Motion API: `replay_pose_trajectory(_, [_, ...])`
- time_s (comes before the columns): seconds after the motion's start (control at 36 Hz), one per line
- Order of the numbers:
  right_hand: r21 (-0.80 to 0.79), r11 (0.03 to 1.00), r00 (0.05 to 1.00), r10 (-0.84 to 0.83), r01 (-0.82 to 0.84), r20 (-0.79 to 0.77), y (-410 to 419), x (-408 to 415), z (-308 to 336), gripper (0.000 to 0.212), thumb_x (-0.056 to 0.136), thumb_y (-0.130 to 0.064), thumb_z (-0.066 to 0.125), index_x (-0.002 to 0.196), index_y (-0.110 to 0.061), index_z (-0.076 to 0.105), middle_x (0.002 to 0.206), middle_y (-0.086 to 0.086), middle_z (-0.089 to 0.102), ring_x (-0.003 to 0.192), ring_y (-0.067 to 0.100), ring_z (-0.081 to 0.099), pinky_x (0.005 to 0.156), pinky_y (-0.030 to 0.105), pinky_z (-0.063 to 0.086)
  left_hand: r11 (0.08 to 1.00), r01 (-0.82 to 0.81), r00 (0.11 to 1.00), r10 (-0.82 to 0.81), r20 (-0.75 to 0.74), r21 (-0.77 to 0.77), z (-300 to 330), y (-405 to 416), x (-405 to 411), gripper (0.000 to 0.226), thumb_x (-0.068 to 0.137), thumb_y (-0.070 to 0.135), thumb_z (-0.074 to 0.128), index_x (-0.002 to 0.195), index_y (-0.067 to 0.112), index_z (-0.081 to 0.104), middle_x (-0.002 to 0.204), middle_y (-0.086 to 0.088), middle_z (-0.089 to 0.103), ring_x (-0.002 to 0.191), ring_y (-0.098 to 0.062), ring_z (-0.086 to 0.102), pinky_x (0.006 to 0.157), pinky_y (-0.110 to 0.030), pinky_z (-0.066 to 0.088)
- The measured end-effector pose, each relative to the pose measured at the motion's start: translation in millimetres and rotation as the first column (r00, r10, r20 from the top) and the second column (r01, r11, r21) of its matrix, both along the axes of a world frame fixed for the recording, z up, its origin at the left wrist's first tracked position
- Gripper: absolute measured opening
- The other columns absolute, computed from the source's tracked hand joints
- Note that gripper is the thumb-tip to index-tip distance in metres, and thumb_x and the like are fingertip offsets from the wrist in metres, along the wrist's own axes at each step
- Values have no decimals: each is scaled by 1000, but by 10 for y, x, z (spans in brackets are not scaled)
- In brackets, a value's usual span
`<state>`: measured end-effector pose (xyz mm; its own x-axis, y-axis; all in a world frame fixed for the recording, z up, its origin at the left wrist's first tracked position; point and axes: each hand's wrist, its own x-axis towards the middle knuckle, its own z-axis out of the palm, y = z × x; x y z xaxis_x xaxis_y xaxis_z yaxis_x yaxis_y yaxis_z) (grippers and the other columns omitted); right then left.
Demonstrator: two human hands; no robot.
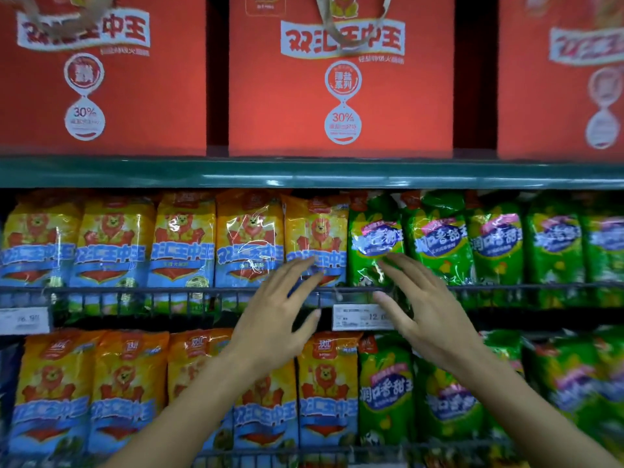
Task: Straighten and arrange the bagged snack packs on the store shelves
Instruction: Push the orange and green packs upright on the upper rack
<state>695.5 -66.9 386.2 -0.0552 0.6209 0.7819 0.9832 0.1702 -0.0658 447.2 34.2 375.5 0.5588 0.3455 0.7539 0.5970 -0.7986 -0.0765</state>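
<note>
Two shelves hold upright bagged snack packs, yellow-and-blue ones on the left and green ones on the right. My left hand [277,312] is raised with its fingers straight, the fingertips in front of the rightmost yellow pack [315,231] on the middle shelf. My right hand [418,305] is likewise spread, its fingertips in front of the leftmost green pack [373,231]. Neither hand holds anything. I cannot tell whether the fingertips touch the packs.
A wire rail [135,290] runs along the front of the middle shelf, with a white price tag [358,317] below it. Red gift boxes [341,89] stand on the green top shelf [304,175]. More yellow packs [327,383] and green packs [385,390] fill the lower shelf.
</note>
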Motion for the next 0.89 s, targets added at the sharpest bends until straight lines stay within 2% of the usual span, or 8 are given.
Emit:
replay_pose_trajectory(0.08, [92,995,997,37,-31,-64,-146,88,-188,62,101,-62,35,154,-29,40,160,-15,35,149,6,28,123,34,26,990,98,992,-106,72,103,-201,-57,35,51,104,43,44,151,25,46,164,10,30,154,-13,21,123,-46,30])
replay_pose_trajectory(0.22, [208,976,972,102,-58,-210,-405,158,-645,51,103,-37,57,151,-21,46,153,-11,44,145,4,36,119,26,31,946,273,934,-304,188,175,-695,-259,182,41,100,20,60,141,13,59,152,-1,48,147,-20,38,122,-39,33])
replay_pose_trajectory(0.33, [168,986,973,50,-12,-227,-562,229,-1153,50,102,-30,61,149,-18,48,149,-8,49,142,3,39,118,15,26,917,396,897,-397,195,46,-1234,-392,404,38,101,20,59,139,17,60,146,2,51,142,-20,44,116,-39,41])
replay_pose_trajectory(0.5, [4,996,909,-79,89,-409,-691,587,-1854,55,100,-32,60,152,-28,42,154,-13,40,146,0,32,118,24,32,911,362,932,-351,92,-198,-1795,-477,887,45,104,36,48,149,30,47,156,15,37,150,-1,23,124,-27,24])
replay_pose_trajectory(0.67, [-46,992,810,-119,114,-575,-616,868,-2025,59,100,-40,60,154,-30,37,155,-14,37,144,2,32,118,31,35,812,321,947,-273,170,-488,-1926,-656,1450,65,104,43,52,158,46,15,156,42,0,146,17,-1,121,-19,12])
replay_pose_trajectory(0.72, [-57,995,801,-100,82,-590,-576,964,-2016,59,100,-44,60,153,-30,40,154,-13,41,144,4,36,119,34,37,761,312,947,-199,253,-569,-1907,-716,1655,71,102,45,55,158,48,11,157,41,3,145,16,8,121,-22,19])
replay_pose_trajectory(0.78, [-71,996,799,-79,46,-596,-542,1049,-2003,58,98,-48,60,151,-30,44,151,-13,47,141,7,41,116,35,41,735,297,934,-92,345,-609,-1875,-756,1831,72,100,46,58,159,44,17,159,24,23,132,13,40,113,-22,37])
replay_pose_trajectory(0.89, [-67,998,790,-37,-6,-612,-462,1201,-1940,60,95,-49,62,148,-24,49,138,-12,55,116,-8,46,98,12,46,771,220,878,110,465,-598,-1772,-765,2067,71,95,46,65,156,30,34,123,11,53,88,3,59,80,-15,51])
